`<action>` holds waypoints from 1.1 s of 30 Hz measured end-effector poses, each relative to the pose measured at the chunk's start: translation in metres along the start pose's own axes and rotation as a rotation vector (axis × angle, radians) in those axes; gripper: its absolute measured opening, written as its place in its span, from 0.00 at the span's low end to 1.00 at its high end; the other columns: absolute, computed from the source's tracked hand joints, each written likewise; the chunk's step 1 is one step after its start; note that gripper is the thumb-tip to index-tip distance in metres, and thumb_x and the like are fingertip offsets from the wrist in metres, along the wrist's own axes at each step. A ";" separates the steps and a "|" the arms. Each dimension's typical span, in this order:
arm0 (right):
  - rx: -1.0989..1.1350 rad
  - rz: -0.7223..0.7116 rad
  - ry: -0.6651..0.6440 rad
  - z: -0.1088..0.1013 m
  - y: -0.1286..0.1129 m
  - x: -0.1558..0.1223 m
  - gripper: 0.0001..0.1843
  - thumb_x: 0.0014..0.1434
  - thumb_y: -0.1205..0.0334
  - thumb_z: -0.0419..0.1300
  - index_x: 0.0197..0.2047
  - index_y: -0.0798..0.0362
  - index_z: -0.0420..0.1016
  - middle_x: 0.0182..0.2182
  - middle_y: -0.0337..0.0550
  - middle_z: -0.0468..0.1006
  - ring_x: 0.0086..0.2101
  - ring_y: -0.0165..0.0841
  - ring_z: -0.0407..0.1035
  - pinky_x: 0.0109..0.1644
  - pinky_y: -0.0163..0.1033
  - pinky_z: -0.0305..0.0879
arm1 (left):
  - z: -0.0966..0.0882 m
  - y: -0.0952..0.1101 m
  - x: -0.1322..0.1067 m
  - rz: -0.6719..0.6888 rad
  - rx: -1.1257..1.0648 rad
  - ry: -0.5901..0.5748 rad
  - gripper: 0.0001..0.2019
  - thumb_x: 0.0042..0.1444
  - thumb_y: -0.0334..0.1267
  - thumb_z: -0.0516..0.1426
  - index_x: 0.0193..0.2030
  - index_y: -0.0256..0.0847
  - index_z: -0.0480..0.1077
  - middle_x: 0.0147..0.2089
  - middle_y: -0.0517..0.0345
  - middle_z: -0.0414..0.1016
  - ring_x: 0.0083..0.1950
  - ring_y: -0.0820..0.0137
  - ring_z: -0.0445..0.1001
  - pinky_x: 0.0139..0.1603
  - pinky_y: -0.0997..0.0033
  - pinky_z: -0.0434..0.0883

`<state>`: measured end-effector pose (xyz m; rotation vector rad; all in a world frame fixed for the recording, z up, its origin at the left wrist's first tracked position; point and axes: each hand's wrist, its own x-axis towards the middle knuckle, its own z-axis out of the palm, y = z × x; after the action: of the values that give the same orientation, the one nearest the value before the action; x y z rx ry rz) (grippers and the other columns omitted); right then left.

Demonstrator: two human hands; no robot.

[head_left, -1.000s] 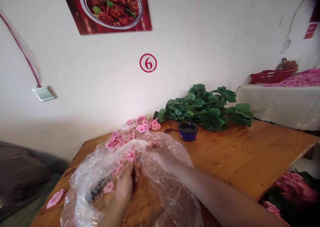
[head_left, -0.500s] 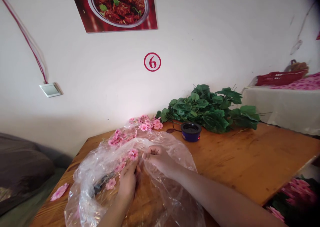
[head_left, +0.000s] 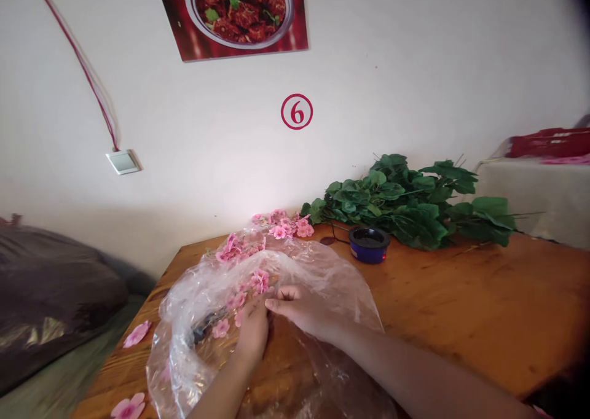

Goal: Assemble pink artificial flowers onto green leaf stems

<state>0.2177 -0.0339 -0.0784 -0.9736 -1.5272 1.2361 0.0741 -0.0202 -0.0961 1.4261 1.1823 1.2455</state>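
A clear plastic bag (head_left: 322,284) lies bunched on the wooden table (head_left: 461,308), with a sprig of pink artificial flowers (head_left: 249,293) inside it and a dark stem (head_left: 203,327) showing through. My left hand (head_left: 252,332) is curled into the plastic beneath the blossoms and seems to grip it. My right hand (head_left: 297,305) rests on the bag beside the left, its fingers pointing toward it. More pink blossoms (head_left: 281,225) spill past the far end of the bag. Loose pink flowers (head_left: 137,333) lie at the table's left edge.
A heap of artificial green leaves (head_left: 410,207) and a dark blue round tin (head_left: 369,244) stand along the wall. A dark cushion (head_left: 50,296) sits left of the table. A cloth-covered table (head_left: 534,198) holding a red basket (head_left: 548,142) stands at right.
The whole scene has shifted right in the view as my head turned. My right hand's fingers have uncurled and moved slightly down toward my left hand.
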 end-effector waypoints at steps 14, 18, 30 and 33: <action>0.009 -0.039 -0.123 0.005 0.017 0.003 0.21 0.64 0.43 0.56 0.30 0.53 0.69 0.23 0.36 0.67 0.26 0.29 0.60 0.36 0.38 0.59 | 0.004 0.008 -0.005 -0.054 -0.025 0.023 0.13 0.50 0.48 0.56 0.24 0.40 0.67 0.20 0.63 0.63 0.24 0.72 0.59 0.27 0.72 0.59; -0.022 -0.084 -0.101 0.006 0.023 0.004 0.20 0.65 0.46 0.55 0.30 0.54 0.69 0.24 0.37 0.68 0.26 0.29 0.61 0.35 0.37 0.58 | 0.003 0.004 -0.003 -0.047 -0.008 -0.007 0.14 0.52 0.48 0.54 0.23 0.41 0.65 0.19 0.64 0.61 0.23 0.72 0.58 0.27 0.72 0.59; -0.255 -0.367 0.179 -0.010 -0.021 -0.009 0.22 0.66 0.51 0.53 0.23 0.52 0.57 0.20 0.32 0.55 0.24 0.26 0.52 0.28 0.34 0.49 | 0.000 0.004 0.003 0.024 0.169 -0.075 0.24 0.56 0.57 0.50 0.18 0.43 0.60 0.16 0.62 0.62 0.21 0.70 0.59 0.25 0.70 0.59; -0.423 -0.524 0.183 -0.008 -0.032 -0.018 0.23 0.66 0.53 0.53 0.22 0.52 0.54 0.19 0.32 0.55 0.23 0.26 0.53 0.28 0.34 0.49 | 0.001 0.010 0.001 0.091 0.150 -0.078 0.23 0.54 0.57 0.52 0.18 0.42 0.62 0.17 0.60 0.64 0.22 0.68 0.62 0.26 0.69 0.62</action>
<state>0.2294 -0.0547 -0.0497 -0.8393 -1.7805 0.4541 0.0762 -0.0206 -0.0867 1.6403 1.1895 1.1722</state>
